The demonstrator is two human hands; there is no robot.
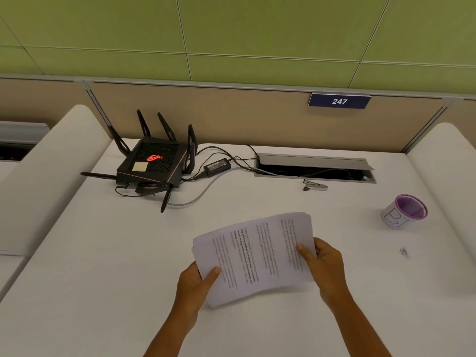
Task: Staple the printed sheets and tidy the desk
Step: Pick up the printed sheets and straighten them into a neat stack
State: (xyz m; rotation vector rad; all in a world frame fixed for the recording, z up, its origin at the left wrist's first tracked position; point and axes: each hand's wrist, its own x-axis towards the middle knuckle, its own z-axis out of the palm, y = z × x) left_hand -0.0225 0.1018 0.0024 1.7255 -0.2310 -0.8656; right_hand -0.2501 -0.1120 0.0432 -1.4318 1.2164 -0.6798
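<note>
Two hands grasp printed sheets [253,256]: left hand [197,279], right hand [325,264] | stapler [315,186], cup [404,211], router [154,163] lie apart

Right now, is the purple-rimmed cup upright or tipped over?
Tipped: the purple-rimmed cup leans with its mouth angled toward the camera, showing the purple interior. I cannot tell whether anything is inside it.

Both hands [198,282] [325,266] forward, thumbs pinching inward
</note>
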